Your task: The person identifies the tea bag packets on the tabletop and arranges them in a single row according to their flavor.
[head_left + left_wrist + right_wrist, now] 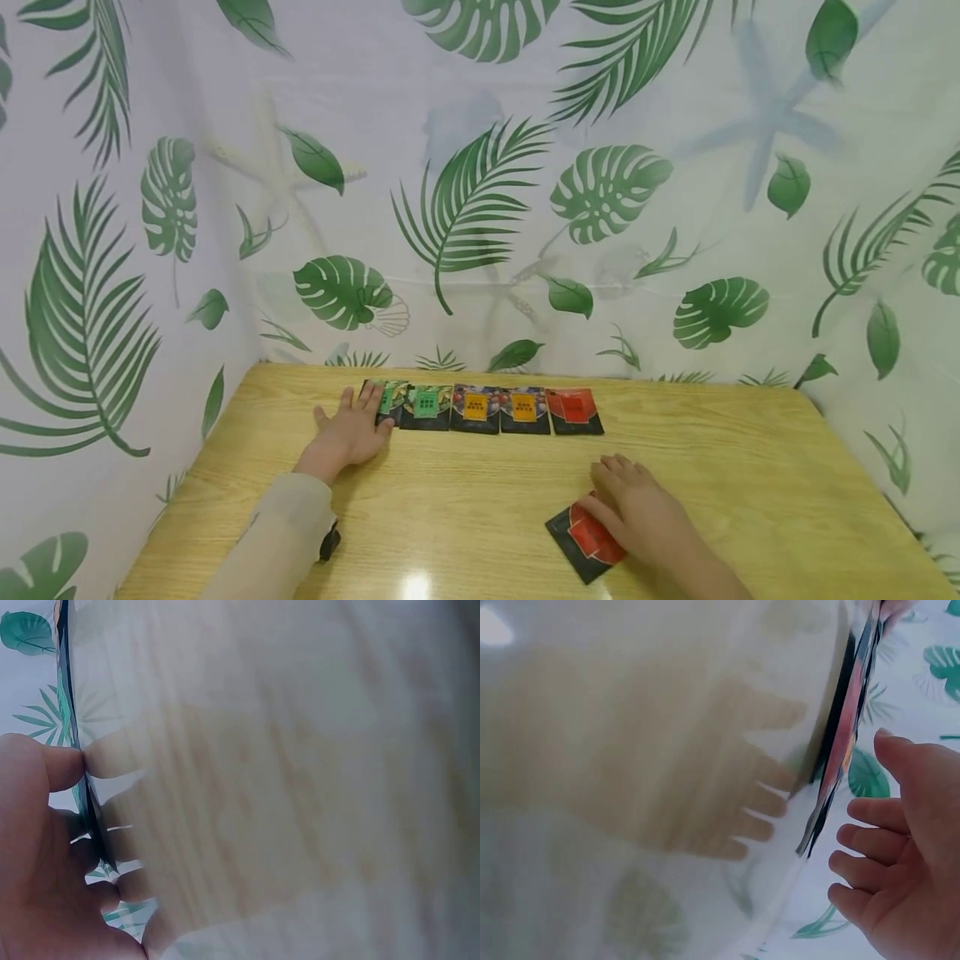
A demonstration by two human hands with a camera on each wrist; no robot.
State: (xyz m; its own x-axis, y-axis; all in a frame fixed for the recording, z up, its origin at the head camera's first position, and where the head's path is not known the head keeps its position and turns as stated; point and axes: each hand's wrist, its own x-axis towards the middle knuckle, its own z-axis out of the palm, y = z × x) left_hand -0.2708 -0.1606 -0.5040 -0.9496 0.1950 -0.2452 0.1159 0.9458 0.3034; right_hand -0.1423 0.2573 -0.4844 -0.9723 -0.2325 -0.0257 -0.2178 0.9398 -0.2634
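Note:
Several flat square packets lie in a row along the table's far side. At the left end my left hand [348, 433] rests with extended fingers on a green-and-black packet [392, 400], partly covering it. Beside it lie another green packet [426, 406], two with orange labels [476, 407], and a red packet [574, 409] at the right end. Nearer to me, a separate red-and-black packet [585, 537] lies tilted on the tabletop. My right hand [645, 512] is over its right part, fingers loosely extended; the right wrist view shows that hand [907, 847] raised off the surface.
The wood-grain table [465, 508] has a glossy surface that mirrors the hands. A white cloth with green leaves [480, 208] hangs behind it and along both sides. A dark band [330, 540] sits on the left sleeve.

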